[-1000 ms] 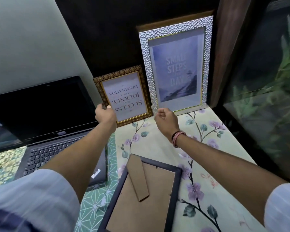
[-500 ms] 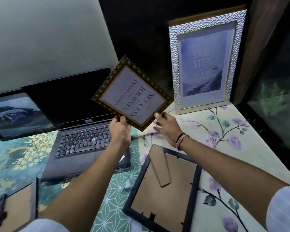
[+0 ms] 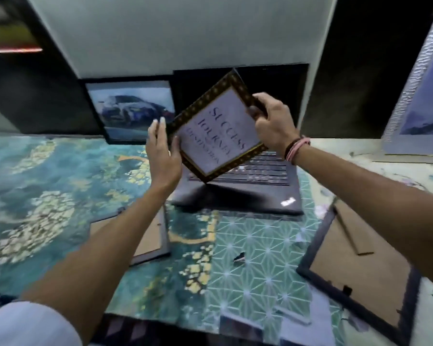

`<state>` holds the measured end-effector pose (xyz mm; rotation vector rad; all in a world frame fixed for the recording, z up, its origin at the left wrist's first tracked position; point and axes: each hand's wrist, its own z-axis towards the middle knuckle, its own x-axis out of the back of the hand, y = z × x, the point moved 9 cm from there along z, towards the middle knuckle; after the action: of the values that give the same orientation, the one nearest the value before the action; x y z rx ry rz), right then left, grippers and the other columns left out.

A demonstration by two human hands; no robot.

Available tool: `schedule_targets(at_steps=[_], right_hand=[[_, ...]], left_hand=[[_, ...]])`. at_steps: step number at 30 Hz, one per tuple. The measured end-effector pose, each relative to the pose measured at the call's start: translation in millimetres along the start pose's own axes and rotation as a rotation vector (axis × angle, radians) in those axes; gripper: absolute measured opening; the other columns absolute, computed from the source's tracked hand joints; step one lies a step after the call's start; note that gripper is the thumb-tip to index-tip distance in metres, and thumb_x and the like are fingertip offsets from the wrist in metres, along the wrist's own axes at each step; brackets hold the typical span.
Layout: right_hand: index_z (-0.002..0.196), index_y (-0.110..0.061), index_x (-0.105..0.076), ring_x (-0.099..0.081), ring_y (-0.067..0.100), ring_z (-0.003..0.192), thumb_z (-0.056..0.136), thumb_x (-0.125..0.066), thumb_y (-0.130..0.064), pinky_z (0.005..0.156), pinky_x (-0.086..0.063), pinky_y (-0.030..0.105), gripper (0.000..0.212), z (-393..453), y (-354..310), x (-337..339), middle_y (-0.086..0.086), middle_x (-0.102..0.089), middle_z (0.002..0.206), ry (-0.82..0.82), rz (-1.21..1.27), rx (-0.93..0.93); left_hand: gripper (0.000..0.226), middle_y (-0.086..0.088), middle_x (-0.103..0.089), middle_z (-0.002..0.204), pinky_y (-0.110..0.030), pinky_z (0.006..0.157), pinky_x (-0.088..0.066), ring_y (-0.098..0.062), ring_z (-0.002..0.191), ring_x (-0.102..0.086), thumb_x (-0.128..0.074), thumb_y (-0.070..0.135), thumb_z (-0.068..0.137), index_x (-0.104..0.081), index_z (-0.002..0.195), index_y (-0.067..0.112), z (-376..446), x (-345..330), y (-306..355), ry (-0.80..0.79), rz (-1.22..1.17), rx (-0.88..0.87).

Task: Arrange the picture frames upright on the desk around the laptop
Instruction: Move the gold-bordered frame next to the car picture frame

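A small gold-patterned frame (image 3: 216, 128) with a text print hangs tilted in the air over the open black laptop (image 3: 245, 191). My right hand (image 3: 270, 121) grips its upper right corner. My left hand (image 3: 161, 156) is at its lower left edge, fingers spread along it. A black frame with a car picture (image 3: 130, 108) stands upright left of the laptop. A tall silver frame (image 3: 420, 96) stands at the far right. Two dark frames lie face down on the desk: one (image 3: 360, 270) at the right, one (image 3: 145, 236) under my left forearm.
The desk carries patterned covers: blue-green with gold at the left (image 3: 35, 196), green geometric in the middle (image 3: 255, 265), floral at the right. A pale wall panel (image 3: 185, 33) rises behind the laptop. Dark surfaces flank it.
The small gold frame has been turned so its text reads the other way up and carried left over the laptop. My right hand has taken hold of its corner. The view swung left.
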<state>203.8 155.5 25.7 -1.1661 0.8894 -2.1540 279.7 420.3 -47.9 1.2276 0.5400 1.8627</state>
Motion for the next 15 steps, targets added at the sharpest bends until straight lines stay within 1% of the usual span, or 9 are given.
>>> schedule_targets(at_steps=[2,3,5,6,7,9,11,12,15], right_hand=[[0.110,-0.008,-0.070,-0.063,0.014,0.090,0.090,-0.051,-0.004,0.072,-0.042,0.015,0.028,11,-52,-53,0.004,-0.072,0.098,-0.065,-0.038,0.084],[0.108,-0.007,-0.070,-0.064,0.016,0.088,0.089,-0.051,-0.003,0.070,-0.041,0.011,0.027,15,-79,-78,0.005,-0.073,0.098,-0.098,-0.055,0.128],[0.106,-0.007,-0.072,-0.064,0.013,0.085,0.088,-0.054,-0.004,0.071,-0.040,0.006,0.026,26,-126,-125,0.003,-0.074,0.096,-0.126,-0.064,0.198],[0.106,-0.008,-0.073,-0.062,0.009,0.083,0.089,-0.058,-0.008,0.072,-0.042,0.007,0.022,30,-144,-141,0.001,-0.074,0.095,-0.124,-0.062,0.224],[0.106,-0.009,-0.073,-0.060,0.007,0.080,0.091,-0.062,-0.015,0.074,-0.045,0.011,0.019,34,-162,-162,0.000,-0.073,0.094,-0.101,-0.063,0.250],[0.110,-0.012,-0.070,-0.061,0.012,0.085,0.091,-0.065,-0.032,0.083,-0.049,0.025,0.028,39,-185,-194,0.003,-0.072,0.098,0.023,-0.062,0.264],[0.121,-0.011,-0.062,-0.057,0.018,0.102,0.092,-0.064,-0.037,0.095,-0.044,0.032,0.039,32,-184,-223,0.006,-0.066,0.111,0.176,-0.050,0.173],[0.124,-0.010,-0.058,-0.054,0.019,0.104,0.093,-0.063,-0.035,0.097,-0.041,0.032,0.039,23,-174,-241,0.006,-0.061,0.114,0.198,-0.011,0.083],[0.120,-0.009,-0.054,-0.059,0.025,0.094,0.099,-0.058,-0.025,0.086,-0.050,0.038,0.027,-4,-151,-325,0.009,-0.061,0.107,0.036,0.190,-0.120]], left_hand=[[0.053,-0.015,-0.041,0.163,-0.046,0.127,-0.022,-0.033,0.155,-0.031,-0.043,0.024,0.109,-0.040,0.160,0.009,21,40,-36,0.014,-0.013,-0.015],[0.049,-0.013,-0.050,0.157,-0.049,0.122,-0.030,-0.033,0.150,-0.040,-0.043,0.023,0.108,-0.047,0.155,0.011,27,58,-58,0.009,-0.050,0.019],[0.039,-0.009,-0.064,0.136,-0.044,0.108,-0.046,-0.028,0.127,-0.059,-0.045,0.023,0.105,-0.059,0.140,0.017,37,95,-95,0.016,-0.186,0.082],[0.032,-0.006,-0.067,0.125,-0.041,0.100,-0.050,-0.025,0.114,-0.062,-0.046,0.022,0.103,-0.062,0.130,0.017,40,109,-111,0.022,-0.286,0.135],[0.027,-0.004,-0.068,0.117,-0.038,0.094,-0.050,-0.021,0.105,-0.061,-0.047,0.019,0.101,-0.062,0.124,0.017,44,125,-134,0.032,-0.383,0.187],[0.020,-0.005,-0.067,0.111,-0.035,0.086,-0.049,-0.019,0.099,-0.059,-0.049,0.012,0.102,-0.062,0.117,0.013,50,155,-177,0.057,-0.505,0.279],[0.015,-0.008,-0.067,0.109,-0.035,0.084,-0.050,-0.020,0.097,-0.060,-0.047,0.008,0.105,-0.060,0.111,0.012,56,179,-218,0.085,-0.562,0.361],[0.015,-0.007,-0.067,0.108,-0.035,0.083,-0.051,-0.020,0.096,-0.060,-0.047,0.006,0.106,-0.060,0.110,0.011,59,188,-236,0.106,-0.587,0.396],[0.016,-0.001,-0.068,0.106,-0.036,0.085,-0.053,-0.019,0.095,-0.063,-0.045,0.005,0.108,-0.059,0.115,0.009,72,214,-284,0.150,-0.643,0.469]])
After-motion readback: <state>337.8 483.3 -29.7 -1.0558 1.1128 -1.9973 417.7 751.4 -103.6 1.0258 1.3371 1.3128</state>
